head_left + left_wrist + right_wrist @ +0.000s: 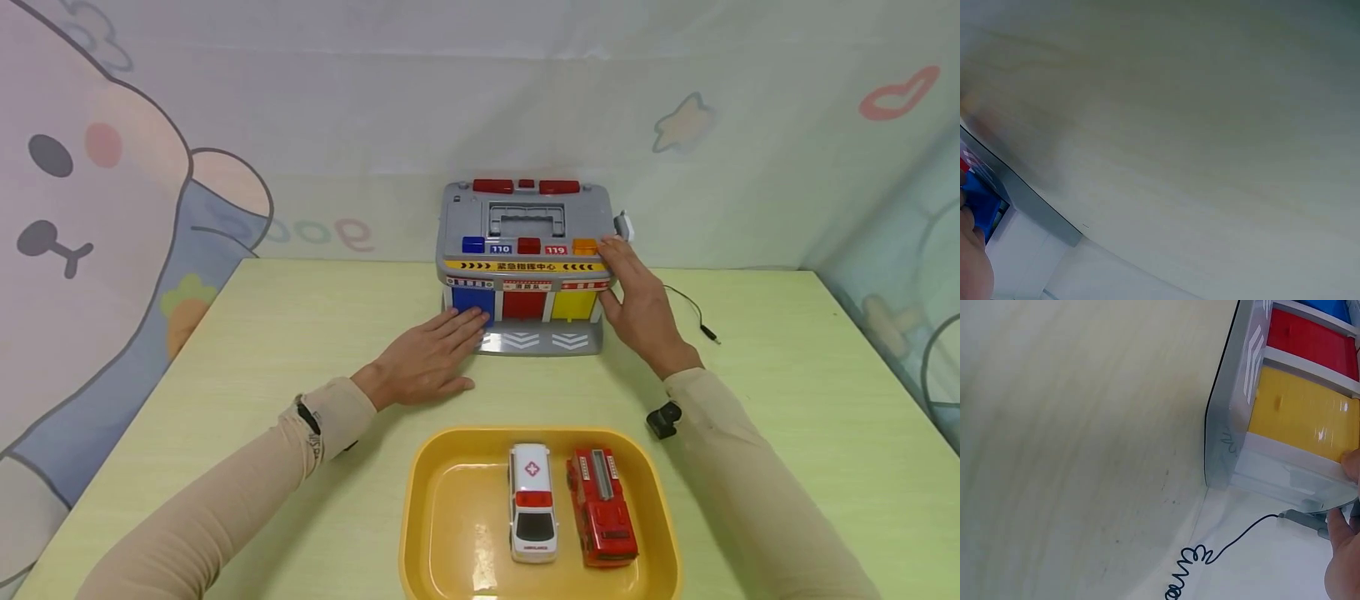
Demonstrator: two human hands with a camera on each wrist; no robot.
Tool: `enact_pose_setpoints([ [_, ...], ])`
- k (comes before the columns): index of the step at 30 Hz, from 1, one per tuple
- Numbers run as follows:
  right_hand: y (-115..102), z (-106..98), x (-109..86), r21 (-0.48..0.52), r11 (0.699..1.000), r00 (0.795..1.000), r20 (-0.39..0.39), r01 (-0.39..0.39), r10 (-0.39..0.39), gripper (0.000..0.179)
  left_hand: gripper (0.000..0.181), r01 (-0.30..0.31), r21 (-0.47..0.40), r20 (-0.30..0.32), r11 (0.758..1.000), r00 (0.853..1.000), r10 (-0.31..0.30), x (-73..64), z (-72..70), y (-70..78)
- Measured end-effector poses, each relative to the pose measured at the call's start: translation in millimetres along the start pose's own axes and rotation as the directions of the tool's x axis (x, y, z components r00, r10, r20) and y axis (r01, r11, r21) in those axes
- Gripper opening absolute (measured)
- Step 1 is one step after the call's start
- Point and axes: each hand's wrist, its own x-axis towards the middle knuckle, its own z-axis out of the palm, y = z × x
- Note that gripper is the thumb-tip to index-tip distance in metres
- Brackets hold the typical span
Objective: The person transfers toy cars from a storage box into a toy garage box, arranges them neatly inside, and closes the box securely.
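Observation:
A grey toy emergency garage (525, 225) stands near the back of the table, with a blue door (474, 302), a red door (524, 305) and a yellow door (1300, 412). Straight fingers of my left hand (423, 362) touch the blue door. That door appears slightly ajar at its edge in the left wrist view. My right hand (645, 312) rests on the garage's right front corner, fingers over the roof edge and thumb lower at the side. Beside it a grey handset (1304, 519) hangs on the garage's side. Most of both hands lies outside the wrist views.
A yellow tray (450, 442) on the near side carries a white toy ambulance (532, 500) and a red toy fire truck (602, 508). A thin black cord (693, 308) lies right of the garage. A printed cloth (390, 100) hangs behind the table.

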Motion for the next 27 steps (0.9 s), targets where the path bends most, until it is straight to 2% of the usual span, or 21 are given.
enact_pose_setpoints([
  [13,3.6,-3.4,-0.2,0.027,1.0,1.0,0.004,-0.013,0.013,0.058,0.074,-0.014,0.054,0.002,0.998,1.0,0.014,2.4,-2.4,2.6],
  [27,1.6,-3.9,1.2,0.045,0.999,1.0,-0.015,-0.011,0.011,0.056,0.073,0.014,0.117,0.005,0.993,1.0,-0.015,4.4,-4.6,5.0],
])
